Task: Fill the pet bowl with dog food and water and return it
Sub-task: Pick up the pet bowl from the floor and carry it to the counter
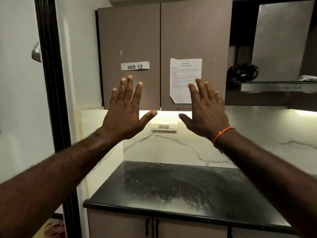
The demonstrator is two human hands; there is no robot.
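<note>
My left hand and my right hand are raised side by side in front of me, backs toward the camera, fingers spread, holding nothing. They hover in front of a brown wall cabinet with two shut doors. An orange thread band circles my right wrist. No pet bowl, dog food or water source shows in the head view.
A black stone countertop lies below, above a base cabinet with dark handles. A "WS 19" label and a printed sheet are stuck on the cabinet doors. A switch plate, a range hood and a black bag sit right.
</note>
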